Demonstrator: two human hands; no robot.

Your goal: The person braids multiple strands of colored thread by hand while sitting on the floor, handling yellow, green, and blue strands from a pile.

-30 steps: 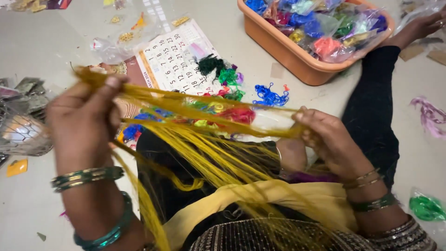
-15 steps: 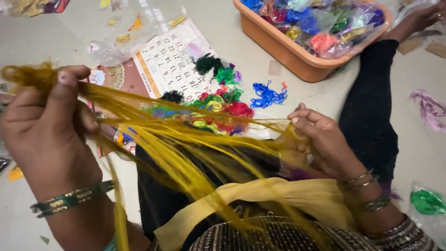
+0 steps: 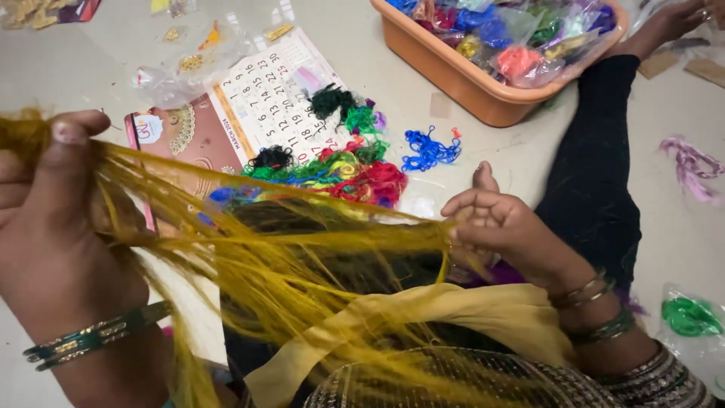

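1. Yellow thread bundle (image 3: 287, 249) sat stretched between both our hands, over the lap, with loose strands hanging toward the yellow cloth (image 3: 453, 317).
2. Left hand (image 3: 60, 227) was closed around one end of the bundle, thumb pressed on top, raised at the left edge.
3. Right hand (image 3: 498, 227) had fingers curled, pinching the other end.
4. Beyond the bundle we saw a pile of coloured thread scraps (image 3: 347, 166) lying on a calendar sheet (image 3: 264, 98), with a blue thread clump (image 3: 429, 149) just beside it.
5. Orange tub (image 3: 468, 72) held bagged coloured threads, far right. A green thread packet (image 3: 689, 317) lay on the floor near the right elbow.
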